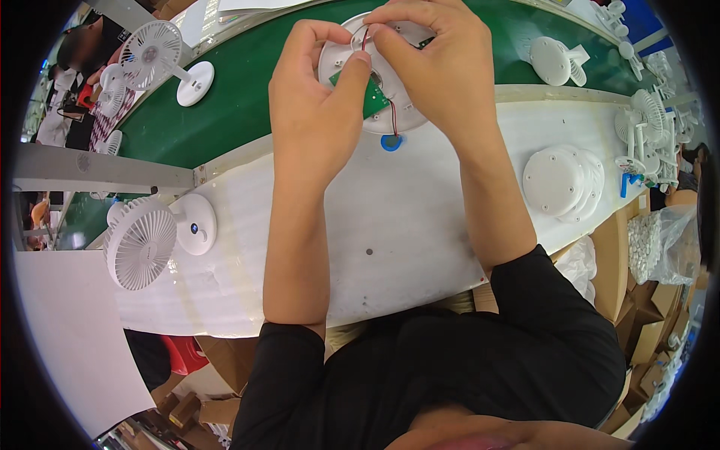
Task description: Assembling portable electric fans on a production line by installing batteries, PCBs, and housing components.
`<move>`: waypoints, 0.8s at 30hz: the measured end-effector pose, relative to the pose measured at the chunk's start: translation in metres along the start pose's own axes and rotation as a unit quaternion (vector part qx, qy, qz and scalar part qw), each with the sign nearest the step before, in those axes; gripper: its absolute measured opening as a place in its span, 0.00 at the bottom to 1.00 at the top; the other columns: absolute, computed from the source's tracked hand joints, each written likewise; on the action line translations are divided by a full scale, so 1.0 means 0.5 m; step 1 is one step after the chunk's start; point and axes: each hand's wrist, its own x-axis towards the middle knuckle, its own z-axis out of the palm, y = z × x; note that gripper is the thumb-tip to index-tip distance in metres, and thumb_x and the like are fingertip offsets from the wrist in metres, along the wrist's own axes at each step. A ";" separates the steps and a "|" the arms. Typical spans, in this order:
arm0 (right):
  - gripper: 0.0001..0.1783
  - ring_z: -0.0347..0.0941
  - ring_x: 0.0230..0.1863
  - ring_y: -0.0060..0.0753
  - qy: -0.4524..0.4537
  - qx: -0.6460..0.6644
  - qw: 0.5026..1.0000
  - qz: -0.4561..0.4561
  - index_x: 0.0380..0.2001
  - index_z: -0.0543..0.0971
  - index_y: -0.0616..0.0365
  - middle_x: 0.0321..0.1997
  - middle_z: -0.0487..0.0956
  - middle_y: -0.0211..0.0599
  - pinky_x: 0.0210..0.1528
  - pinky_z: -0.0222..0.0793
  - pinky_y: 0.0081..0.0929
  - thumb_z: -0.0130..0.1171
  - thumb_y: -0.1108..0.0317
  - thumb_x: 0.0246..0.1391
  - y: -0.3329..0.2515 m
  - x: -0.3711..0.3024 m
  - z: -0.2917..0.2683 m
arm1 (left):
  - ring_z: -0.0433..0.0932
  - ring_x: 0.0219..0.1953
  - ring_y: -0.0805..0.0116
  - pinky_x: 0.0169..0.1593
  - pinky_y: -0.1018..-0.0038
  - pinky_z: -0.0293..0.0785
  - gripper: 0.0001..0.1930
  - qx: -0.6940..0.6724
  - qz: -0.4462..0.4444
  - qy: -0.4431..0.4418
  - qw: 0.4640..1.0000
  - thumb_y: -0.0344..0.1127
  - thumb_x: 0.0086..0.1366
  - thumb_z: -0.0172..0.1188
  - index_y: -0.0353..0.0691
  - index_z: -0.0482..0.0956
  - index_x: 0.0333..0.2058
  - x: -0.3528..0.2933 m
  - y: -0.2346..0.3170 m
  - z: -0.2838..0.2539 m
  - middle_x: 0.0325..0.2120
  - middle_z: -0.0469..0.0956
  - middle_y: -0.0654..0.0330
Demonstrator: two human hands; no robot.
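At the far side of the table, a round white fan base point(411, 120) lies with its inside showing. A green circuit board point(374, 99) with red and black wires point(365, 39) sits in it. My left hand point(315, 105) is closed at the base's left side, its thumb and forefinger on the wires. From the right, my right hand point(442, 67) pinches the wires' upper end between thumb and forefinger. The pinched tips are partly hidden. Below the board, another red wire runs down toward a small blue round piece point(391, 142) at the base's near edge.
Assembled white fans stand at left, one on the table point(142, 244) and one on the green conveyor belt point(240, 105). Stacked white round bases point(559, 180) lie at right. More fan parts point(555, 61) sit on the belt. Cardboard boxes point(645, 322) fill the lower right. A person stands far left.
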 end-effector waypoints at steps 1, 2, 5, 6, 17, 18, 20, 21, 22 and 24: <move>0.06 0.72 0.32 0.33 -0.009 0.022 1.000 0.010 0.28 0.84 0.62 0.34 0.77 0.38 0.33 0.67 0.24 0.62 0.78 0.45 0.000 0.002 -0.002 | 0.65 0.24 0.73 0.30 0.77 0.64 0.06 0.017 -0.007 0.006 1.000 0.28 0.59 0.57 0.39 0.72 0.36 -0.001 0.005 0.003 0.30 0.75 0.61; 0.06 0.71 0.32 0.32 -0.017 0.045 0.999 0.021 0.28 0.85 0.62 0.34 0.76 0.37 0.33 0.67 0.24 0.62 0.78 0.45 0.000 0.005 -0.004 | 0.65 0.24 0.73 0.29 0.77 0.64 0.06 0.033 -0.013 0.013 0.999 0.28 0.59 0.57 0.39 0.72 0.35 0.000 0.008 0.004 0.29 0.75 0.61; 0.06 0.71 0.32 0.31 -0.045 0.070 0.995 0.046 0.29 0.85 0.61 0.33 0.76 0.36 0.32 0.66 0.23 0.62 0.78 0.45 -0.011 0.009 -0.018 | 0.64 0.23 0.73 0.28 0.77 0.63 0.05 0.090 0.015 0.010 0.996 0.28 0.59 0.58 0.39 0.72 0.34 0.000 0.008 -0.001 0.26 0.75 0.63; 0.06 0.70 0.32 0.30 -0.060 0.086 0.993 0.057 0.29 0.85 0.61 0.33 0.76 0.36 0.32 0.65 0.22 0.62 0.78 0.45 -0.019 0.011 -0.020 | 0.64 0.22 0.73 0.28 0.77 0.63 0.05 0.120 0.029 0.010 0.992 0.28 0.59 0.58 0.40 0.72 0.34 0.002 0.008 -0.006 0.25 0.75 0.63; 0.07 0.71 0.43 0.27 -0.095 0.040 0.994 0.022 0.37 0.83 0.61 0.47 0.75 0.33 0.41 0.66 0.16 0.63 0.72 0.56 0.028 -0.041 -0.020 | 0.73 0.25 0.42 0.31 0.54 0.70 0.10 0.133 0.124 0.094 0.979 0.24 0.53 0.55 0.37 0.67 0.35 -0.022 -0.042 0.020 0.23 0.74 0.48; 0.07 0.71 0.43 0.28 -0.096 0.041 0.993 0.055 0.37 0.83 0.62 0.47 0.75 0.33 0.41 0.66 0.16 0.63 0.72 0.56 0.014 -0.046 -0.029 | 0.73 0.25 0.43 0.31 0.55 0.70 0.10 0.106 0.109 0.085 0.985 0.24 0.53 0.54 0.37 0.67 0.35 -0.029 -0.034 0.023 0.22 0.73 0.49; 0.07 0.71 0.44 0.28 -0.095 0.031 0.991 0.087 0.36 0.83 0.62 0.46 0.75 0.33 0.42 0.66 0.16 0.63 0.72 0.55 0.003 -0.046 -0.039 | 0.73 0.24 0.43 0.31 0.55 0.70 0.10 0.069 0.097 0.071 0.990 0.24 0.53 0.54 0.38 0.67 0.35 -0.033 -0.030 0.025 0.22 0.73 0.49; 0.07 0.71 0.44 0.28 -0.102 0.032 0.992 0.069 0.36 0.83 0.62 0.46 0.75 0.34 0.43 0.66 0.17 0.63 0.72 0.55 0.006 -0.045 -0.044 | 0.73 0.24 0.44 0.31 0.56 0.70 0.10 0.080 0.119 0.071 0.987 0.23 0.53 0.54 0.38 0.67 0.34 -0.032 -0.034 0.023 0.22 0.73 0.50; 0.07 0.71 0.44 0.28 -0.107 0.027 0.992 0.053 0.36 0.83 0.63 0.46 0.75 0.35 0.43 0.66 0.17 0.63 0.72 0.55 0.011 -0.046 -0.051 | 0.72 0.24 0.45 0.30 0.57 0.69 0.10 0.087 0.141 0.067 0.984 0.23 0.52 0.55 0.38 0.68 0.34 -0.031 -0.040 0.025 0.21 0.73 0.51; 0.07 0.71 0.42 0.28 -0.136 0.067 0.988 0.029 0.35 0.83 0.62 0.45 0.76 0.35 0.41 0.65 0.18 0.62 0.74 0.52 0.012 -0.042 -0.040 | 0.72 0.22 0.51 0.29 0.61 0.69 0.10 0.105 0.092 0.059 0.988 0.22 0.51 0.56 0.39 0.69 0.34 -0.046 -0.026 -0.006 0.24 0.74 0.52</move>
